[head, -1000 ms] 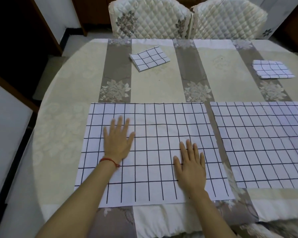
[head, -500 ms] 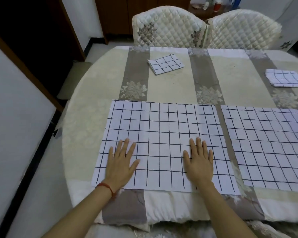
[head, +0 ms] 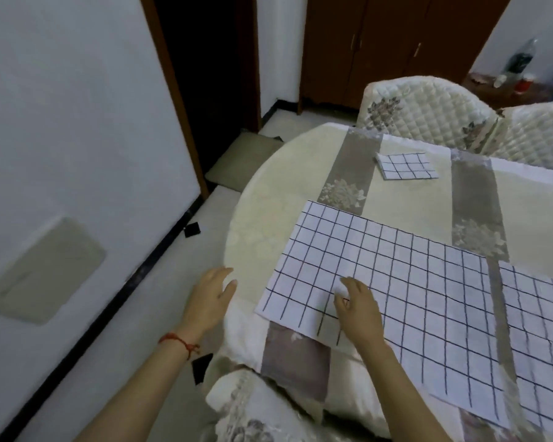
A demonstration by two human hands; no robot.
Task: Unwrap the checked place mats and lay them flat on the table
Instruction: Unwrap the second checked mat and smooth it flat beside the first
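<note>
Checked mat [head: 396, 291] lies flat along table [head: 268, 212] near edge; your right hand [head: 358, 309] rests on it, left hand [head: 209, 296] off-table, both loose-fingered.

We are looking at a home dining room: a round worktop [head: 268, 199] is wearing a floral striped cloth, two quilted chairs [head: 425, 113] are standing just behind it, a wooden cupboard [head: 380, 49] is standing beyond them, and a dark doorway [head: 211, 68] is opening off to its left.
</note>
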